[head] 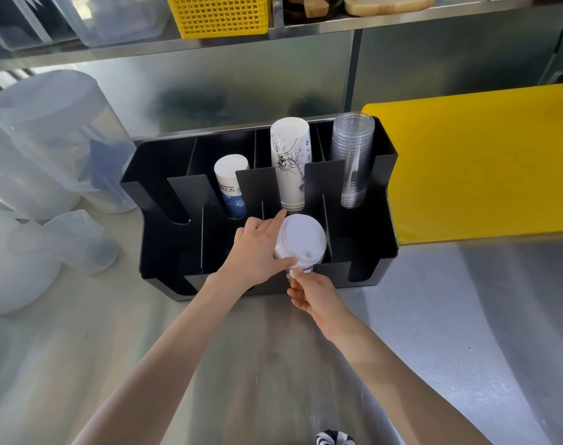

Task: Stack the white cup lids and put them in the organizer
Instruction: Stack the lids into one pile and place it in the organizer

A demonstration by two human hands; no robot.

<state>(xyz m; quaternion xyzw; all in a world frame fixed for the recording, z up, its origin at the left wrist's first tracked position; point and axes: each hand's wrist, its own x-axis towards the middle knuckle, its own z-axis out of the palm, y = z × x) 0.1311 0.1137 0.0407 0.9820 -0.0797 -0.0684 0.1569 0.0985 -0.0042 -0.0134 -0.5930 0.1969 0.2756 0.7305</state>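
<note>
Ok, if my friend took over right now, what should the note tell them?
Left hand: gripping the side of the stack of white lids.
Right hand: holding the stack's near end from below.
The stack sits at a front slot of the black organizer, below the tall printed cups.
Done: lids stacked.
Left: settle the stack into the slot, then let go.

A brushed steel counter [450,332] carries a black organizer [164,239] against its back edge. Translucent plastic jugs [49,139] crowd the left edge (some overlapping), and a yellow board [482,162] lies at the right back corner, touching the organizer.
</note>
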